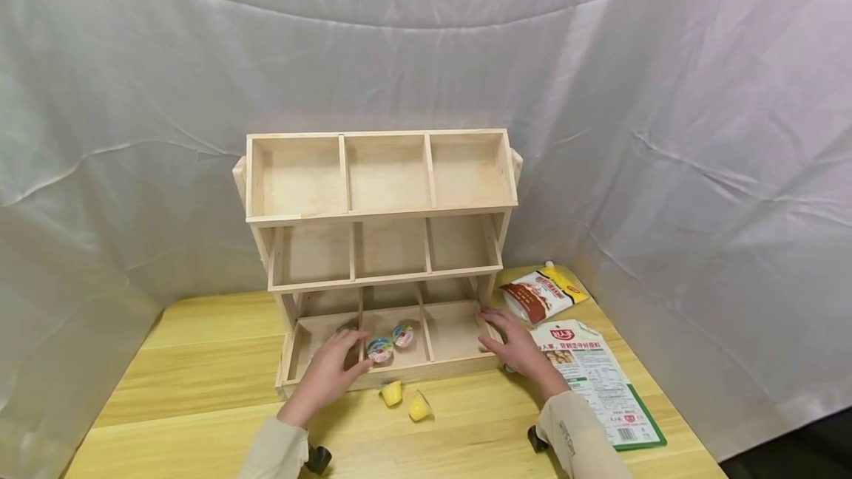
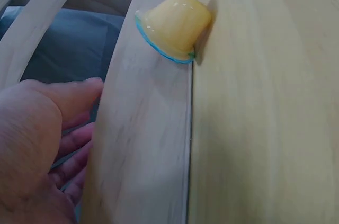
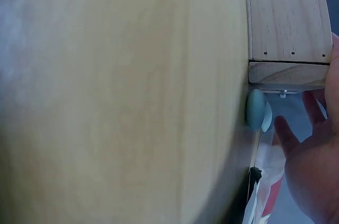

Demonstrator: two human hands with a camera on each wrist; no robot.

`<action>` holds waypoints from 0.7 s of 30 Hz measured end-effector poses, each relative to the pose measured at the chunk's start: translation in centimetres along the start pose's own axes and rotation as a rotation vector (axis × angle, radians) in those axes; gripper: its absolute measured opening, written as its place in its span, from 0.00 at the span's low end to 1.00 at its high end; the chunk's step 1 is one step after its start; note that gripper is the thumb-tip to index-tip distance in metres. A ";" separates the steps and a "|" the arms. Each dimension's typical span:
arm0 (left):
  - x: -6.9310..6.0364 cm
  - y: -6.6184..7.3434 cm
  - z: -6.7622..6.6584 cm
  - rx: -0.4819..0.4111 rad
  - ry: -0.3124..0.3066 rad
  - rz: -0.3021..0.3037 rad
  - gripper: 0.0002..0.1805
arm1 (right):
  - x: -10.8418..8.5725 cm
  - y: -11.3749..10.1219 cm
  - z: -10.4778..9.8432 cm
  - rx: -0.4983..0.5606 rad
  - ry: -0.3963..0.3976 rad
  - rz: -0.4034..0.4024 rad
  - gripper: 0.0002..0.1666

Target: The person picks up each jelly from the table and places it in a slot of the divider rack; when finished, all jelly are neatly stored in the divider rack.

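Observation:
A three-tier wooden rack [image 1: 393, 211] stands on the table, each tier split into three compartments. My left hand [image 1: 329, 372] reaches over the left compartment of the bottom tier, fingers loosely bent. A small cup [image 1: 347, 325] is partly hidden behind its fingertips. Two jelly cups with printed lids, one of them [image 1: 380, 350] nearer the left thumb, lie in the middle compartment. At the bottom tier's right end my right hand [image 1: 518, 346] touches the side wall, its fingers spread in the right wrist view. Two yellow jelly cups [image 1: 392, 393] [image 2: 177, 25] lie before the rack.
Right of the rack lie a spouted red-and-white pouch [image 1: 542, 294] and a flat white-and-green package [image 1: 609, 390]. A rounded blue-green object [image 3: 256, 109] sits by the rack's right end. Grey curtains [image 1: 413, 58] hang behind and at both sides.

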State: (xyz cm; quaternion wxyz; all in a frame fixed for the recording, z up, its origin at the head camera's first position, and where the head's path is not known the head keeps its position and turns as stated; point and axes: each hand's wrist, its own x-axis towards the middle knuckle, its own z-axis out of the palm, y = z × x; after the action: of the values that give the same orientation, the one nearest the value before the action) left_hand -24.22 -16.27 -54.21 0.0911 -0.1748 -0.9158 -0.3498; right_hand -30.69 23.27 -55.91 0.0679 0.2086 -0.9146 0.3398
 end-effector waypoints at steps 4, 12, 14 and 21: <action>-0.1 -0.3 0.1 0.003 0.000 -0.004 0.28 | 0.1 0.0 0.0 0.001 0.007 -0.005 0.31; -0.3 -0.6 0.3 -0.005 0.007 -0.005 0.28 | 0.2 0.2 0.1 0.001 0.009 -0.011 0.31; -0.3 -0.6 0.3 -0.010 0.008 -0.008 0.28 | 0.2 0.2 0.1 -0.002 0.010 -0.016 0.31; -0.3 -0.6 0.3 -0.015 0.008 -0.004 0.29 | 0.1 0.2 0.2 0.000 0.011 -0.012 0.32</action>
State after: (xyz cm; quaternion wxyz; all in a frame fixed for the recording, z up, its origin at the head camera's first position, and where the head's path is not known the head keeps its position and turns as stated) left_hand -24.21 -16.53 -54.88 0.0928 -0.1724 -0.9131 -0.3577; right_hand -30.85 23.28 -56.13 0.0749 0.2121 -0.9129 0.3405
